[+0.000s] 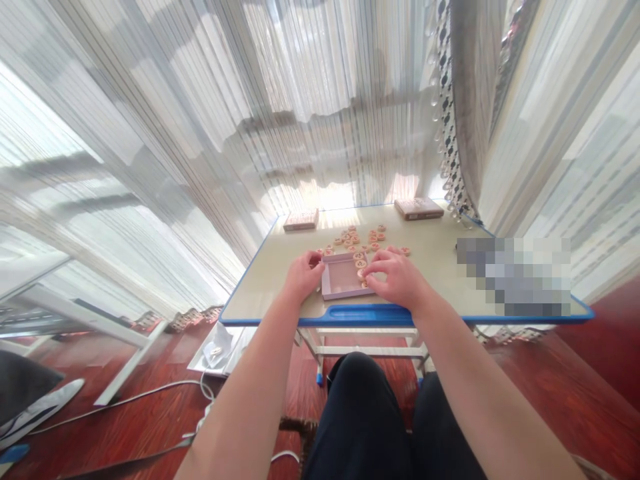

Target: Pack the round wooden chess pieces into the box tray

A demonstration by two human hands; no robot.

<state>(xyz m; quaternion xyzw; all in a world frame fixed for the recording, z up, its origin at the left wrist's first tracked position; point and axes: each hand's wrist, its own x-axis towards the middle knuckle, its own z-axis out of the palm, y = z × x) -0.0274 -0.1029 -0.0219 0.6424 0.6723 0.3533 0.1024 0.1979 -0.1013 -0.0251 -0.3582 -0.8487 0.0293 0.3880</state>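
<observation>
A shallow, light purple-grey open box (345, 295) lies on the table close to its front edge. A column of round wooden Chinese chess pieces (360, 264) stands along the inside of its right wall. My right hand (397, 275) reaches over that wall, thumb and fingertips pinched on a piece (361, 274) in the column. At the box's left wall is my left hand (303, 275), fingers curled and thumb by the upper left corner; what is between them is hidden. More loose pieces (351, 233) are scattered behind the box, one (405, 251) just beyond my right hand.
A flat box (301, 220) sits at the table's back left, and a larger one (419, 209) at the back right. Something blurred out (515, 277) covers the right end of the table (265, 280). Curtains hang behind; a white cable (125, 401) crosses the floor.
</observation>
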